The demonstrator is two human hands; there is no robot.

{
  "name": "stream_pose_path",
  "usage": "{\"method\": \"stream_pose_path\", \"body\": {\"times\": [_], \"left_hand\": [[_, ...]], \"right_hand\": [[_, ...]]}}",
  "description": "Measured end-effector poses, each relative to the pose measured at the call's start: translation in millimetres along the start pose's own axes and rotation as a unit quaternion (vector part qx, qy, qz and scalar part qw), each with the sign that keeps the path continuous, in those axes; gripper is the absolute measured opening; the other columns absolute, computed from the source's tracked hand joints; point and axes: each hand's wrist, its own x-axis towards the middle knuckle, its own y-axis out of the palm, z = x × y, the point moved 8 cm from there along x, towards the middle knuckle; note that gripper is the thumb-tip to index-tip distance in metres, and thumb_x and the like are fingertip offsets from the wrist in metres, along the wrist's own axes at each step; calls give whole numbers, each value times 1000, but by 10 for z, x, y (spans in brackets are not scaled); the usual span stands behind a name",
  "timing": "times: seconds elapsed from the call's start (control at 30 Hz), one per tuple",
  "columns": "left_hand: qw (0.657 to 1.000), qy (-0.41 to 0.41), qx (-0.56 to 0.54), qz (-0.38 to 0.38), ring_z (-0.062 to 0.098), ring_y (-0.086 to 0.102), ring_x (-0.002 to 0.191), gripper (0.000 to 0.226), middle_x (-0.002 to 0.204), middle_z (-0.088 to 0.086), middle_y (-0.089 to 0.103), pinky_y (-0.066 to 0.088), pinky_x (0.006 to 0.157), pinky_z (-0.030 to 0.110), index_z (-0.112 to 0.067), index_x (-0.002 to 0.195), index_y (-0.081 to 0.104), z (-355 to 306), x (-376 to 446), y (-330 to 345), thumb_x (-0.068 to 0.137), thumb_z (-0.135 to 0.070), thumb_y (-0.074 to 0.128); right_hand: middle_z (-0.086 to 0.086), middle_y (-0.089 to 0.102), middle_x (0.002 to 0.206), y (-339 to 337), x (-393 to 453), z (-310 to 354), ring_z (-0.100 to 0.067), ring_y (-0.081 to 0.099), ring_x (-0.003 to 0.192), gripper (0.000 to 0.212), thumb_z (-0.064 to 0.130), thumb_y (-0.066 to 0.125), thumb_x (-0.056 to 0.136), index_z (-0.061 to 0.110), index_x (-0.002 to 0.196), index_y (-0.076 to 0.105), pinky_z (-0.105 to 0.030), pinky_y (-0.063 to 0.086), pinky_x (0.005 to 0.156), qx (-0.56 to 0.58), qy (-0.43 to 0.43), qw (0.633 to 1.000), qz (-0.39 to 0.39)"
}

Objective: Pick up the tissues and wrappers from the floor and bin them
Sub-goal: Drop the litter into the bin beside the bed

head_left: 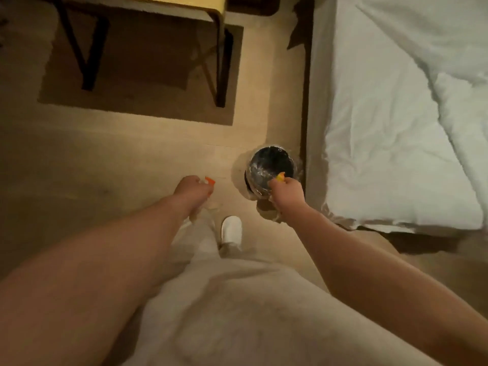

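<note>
Head view is showing you standing on a pale wooden floor (132, 159), looking down over your beige trousers and one white slipper (231, 229) pointing ahead. You are reaching both bare arms forward and down. Your left hand (192, 186) is curling closed around an orange wrapper (210, 180), whose bright tip is sticking out past your fingers; something pale and crumpled, possibly tissue, is hanging below that hand, though the blur is making it hard to tell. Your right hand (286, 188) is gripping a small yellow wrapper (281, 176), its end poking up from your closed fingers, and more pale crumpled material seems to be trailing under the wrist. That right hand is hovering over the near rim of a small round black bin with a shiny clear liner (270, 165), which is standing on the floor just beside the dark base of a bed. The bed with rumpled white sheets (396, 128) is filling the right side of the view, its corner lying close to your right forearm. Your left hand is hanging to the left of the bin, apart from it, above bare floor. Farther ahead, a brown rug (142, 75) is lying under a yellow-topped bench with black legs (182, 3), well apart from the bin and your hands.
</note>
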Motion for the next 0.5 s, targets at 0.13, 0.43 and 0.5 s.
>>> {"method": "stream_pose_path", "body": {"times": [0.13, 0.43, 0.5], "left_hand": [[992, 43, 108, 40, 27, 55, 71, 8, 83, 13, 61, 37, 56, 29, -9, 84, 60, -521, 126, 448, 81, -14, 65], [963, 50, 246, 96, 30, 63, 77, 16, 110, 16, 70, 52, 63, 35, -10, 102, 64, -916, 1094, 1464, 90, -20, 62], [962, 41, 245, 115, 28, 62, 70, 7, 102, 16, 72, 55, 65, 36, -13, 85, 63, -877, 1425, 1780, 89, -19, 62]], "right_hand": [[-1, 58, 79, -383, 242, -426, -22, 57, 78, 8, 26, 57, 90, 20, 85, 57, -52, 55, 91, 73, 49, 996, -31], [-5, 62, 85, -359, 1269, -983, -18, 58, 72, 11, 26, 64, 88, 18, 90, 57, -38, 54, 72, 196, 111, 974, -32], [-4, 59, 86, -207, 1594, -1152, -16, 57, 71, 18, 26, 67, 88, 16, 100, 58, -31, 49, 64, 227, 129, 965, -22]]}}
